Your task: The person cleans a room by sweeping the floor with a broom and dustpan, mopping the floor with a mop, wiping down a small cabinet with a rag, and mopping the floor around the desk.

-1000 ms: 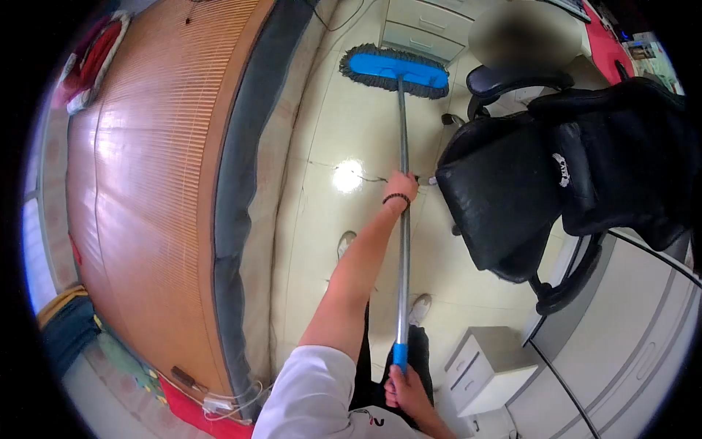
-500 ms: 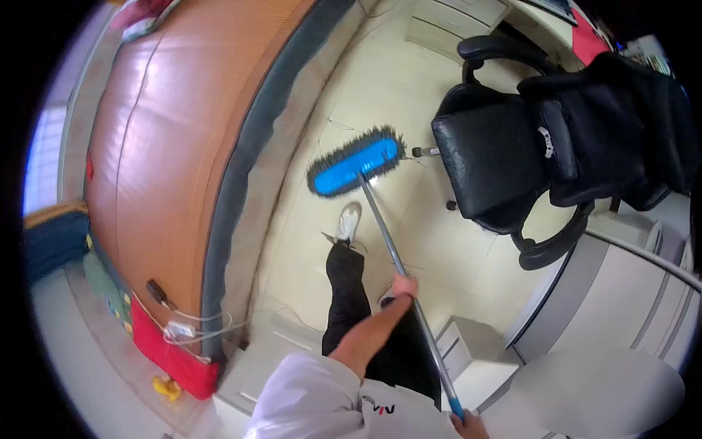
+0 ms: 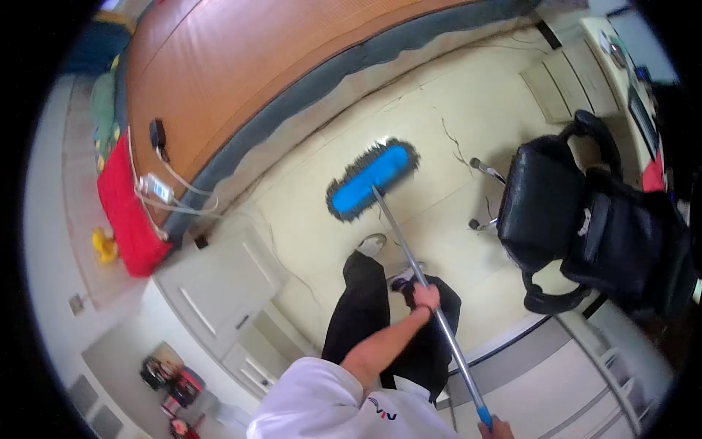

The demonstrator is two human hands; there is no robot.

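Observation:
A dust mop with a blue head (image 3: 371,178) and a grey fringe lies flat on the tiled floor, between the bed and the office chair. Its silver pole (image 3: 453,340) slants down toward my body. Partway along the pole, my left hand (image 3: 426,297) is wrapped round it. My right hand (image 3: 497,429) grips the blue end of the pole at the bottom edge, partly cut off by the frame. My feet stand just behind the mop head, one shoe (image 3: 371,244) close to it.
A bed (image 3: 241,80) with a hanging skirt runs along the upper left. The black office chair (image 3: 545,201) with casters stands at right, near drawers (image 3: 570,82). A white cabinet (image 3: 216,282) is at lower left. Cables (image 3: 274,252) trail over the floor.
My view has turned, so the bed now spans the top and the white cabinet shows more. The mop head is farther from the chair's caster. Both hands keep their hold on the pole.

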